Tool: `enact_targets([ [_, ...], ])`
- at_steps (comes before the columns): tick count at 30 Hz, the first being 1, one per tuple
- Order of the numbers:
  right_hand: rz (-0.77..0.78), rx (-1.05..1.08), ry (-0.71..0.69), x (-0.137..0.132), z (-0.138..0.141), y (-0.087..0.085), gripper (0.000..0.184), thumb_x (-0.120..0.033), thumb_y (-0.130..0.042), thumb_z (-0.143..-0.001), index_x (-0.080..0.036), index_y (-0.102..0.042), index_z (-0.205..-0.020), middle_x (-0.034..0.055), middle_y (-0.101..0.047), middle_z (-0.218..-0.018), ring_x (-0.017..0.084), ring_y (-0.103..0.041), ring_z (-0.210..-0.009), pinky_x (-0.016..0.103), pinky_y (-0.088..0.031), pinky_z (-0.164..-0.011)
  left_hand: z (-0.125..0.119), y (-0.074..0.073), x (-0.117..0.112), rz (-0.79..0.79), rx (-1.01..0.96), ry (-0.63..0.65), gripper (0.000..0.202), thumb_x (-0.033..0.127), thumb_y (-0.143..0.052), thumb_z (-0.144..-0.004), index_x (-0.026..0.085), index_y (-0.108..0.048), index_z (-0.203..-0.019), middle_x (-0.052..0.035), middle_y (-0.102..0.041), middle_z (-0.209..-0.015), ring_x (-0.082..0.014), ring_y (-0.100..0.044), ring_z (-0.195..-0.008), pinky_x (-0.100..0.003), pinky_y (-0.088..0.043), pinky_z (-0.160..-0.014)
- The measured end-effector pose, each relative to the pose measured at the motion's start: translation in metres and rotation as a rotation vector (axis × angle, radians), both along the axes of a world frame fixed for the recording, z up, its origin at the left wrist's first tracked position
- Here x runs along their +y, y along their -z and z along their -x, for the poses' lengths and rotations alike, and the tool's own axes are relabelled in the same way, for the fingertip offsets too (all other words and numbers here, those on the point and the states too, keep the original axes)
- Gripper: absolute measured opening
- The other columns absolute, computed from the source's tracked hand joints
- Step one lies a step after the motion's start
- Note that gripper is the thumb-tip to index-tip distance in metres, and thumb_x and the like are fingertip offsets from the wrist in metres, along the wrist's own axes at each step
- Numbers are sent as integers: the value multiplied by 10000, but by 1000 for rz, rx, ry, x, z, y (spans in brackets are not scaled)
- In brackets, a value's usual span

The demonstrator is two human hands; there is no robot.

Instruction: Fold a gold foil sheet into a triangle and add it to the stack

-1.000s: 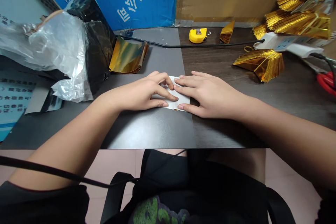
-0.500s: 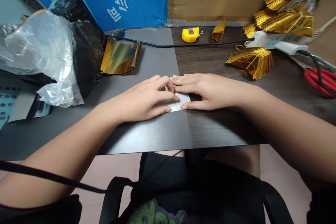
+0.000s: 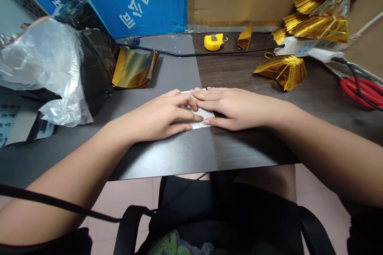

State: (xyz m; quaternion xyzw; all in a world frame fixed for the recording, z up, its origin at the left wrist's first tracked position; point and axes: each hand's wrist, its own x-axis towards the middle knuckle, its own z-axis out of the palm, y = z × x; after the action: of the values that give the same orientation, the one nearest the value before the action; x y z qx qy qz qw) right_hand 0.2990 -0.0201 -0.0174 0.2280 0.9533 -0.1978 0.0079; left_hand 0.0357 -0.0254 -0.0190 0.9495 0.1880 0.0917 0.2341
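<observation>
Pressing a small folded white paper sheet [image 3: 201, 112] flat with both hands on the dark surface [image 3: 179, 155].

The left hand [image 3: 163, 116] and right hand [image 3: 235, 107] lie fingers-extended on the sheet, fingertips meeting, hiding most of it; only its middle strip and near edge show. A crumpled clear plastic bag [image 3: 44, 67] at left hides its contents. Stacked gold foil pieces [image 3: 283, 69] sit well apart to the right, with bare surface between.
</observation>
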Motion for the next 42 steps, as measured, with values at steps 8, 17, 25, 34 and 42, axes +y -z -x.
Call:
enact_targets([
  [8, -10, 29, 5, -1, 0, 1, 514, -402, -485, -1058, -67, -568, -1439, 212, -485, -1580, 328, -375, -1538, 540, -365, -1259, -1, 0, -1, -3, -21, 21, 299, 331, -522, -1054, 317, -756, -1239, -67, -640, -1239, -207, -563, -1105, -343, -452, -977],
  [17, -22, 33, 3, -3, 1, 0, 534, -394, -507, -1048, -31, -564, -1436, 228, -498, -1564, 344, -389, -1528, 540, -376, -1254, -2, -2, -1, -21, -61, 23, 273, 260, -558, -1035, 312, -773, -1195, -51, -669, -1179, -179, -590, -1097, -302, -450, -978],
  [25, -8, 23, 15, -2, 1, 0, 575, -412, -508, -1047, -47, -522, -1490, 208, -471, -1591, 329, -373, -1539, 532, -359, -1267, -1, -2, -2, -31, -34, 22, 267, 270, -573, -1029, 335, -780, -1183, -43, -688, -1191, -183, -596, -1098, -319, -461, -998],
  [34, -2, 20, 13, -2, 1, 0, 595, -432, -463, -1066, -30, -509, -1502, 230, -437, -1603, 333, -359, -1545, 538, -356, -1264, -1, -1, -4, -50, -4, 15, 285, 292, -546, -1042, 340, -775, -1205, -55, -675, -1226, -191, -588, -1107, -343, -465, -1012],
  [42, 24, 22, 24, -3, 1, -1, 581, -419, -496, -1053, -55, -512, -1506, 218, -416, -1618, 317, -347, -1553, 536, -349, -1265, -1, -2, -5, -89, -34, 34, 291, 210, -569, -1023, 325, -776, -1193, -42, -689, -1209, -172, -592, -1083, -309, -466, -978],
])
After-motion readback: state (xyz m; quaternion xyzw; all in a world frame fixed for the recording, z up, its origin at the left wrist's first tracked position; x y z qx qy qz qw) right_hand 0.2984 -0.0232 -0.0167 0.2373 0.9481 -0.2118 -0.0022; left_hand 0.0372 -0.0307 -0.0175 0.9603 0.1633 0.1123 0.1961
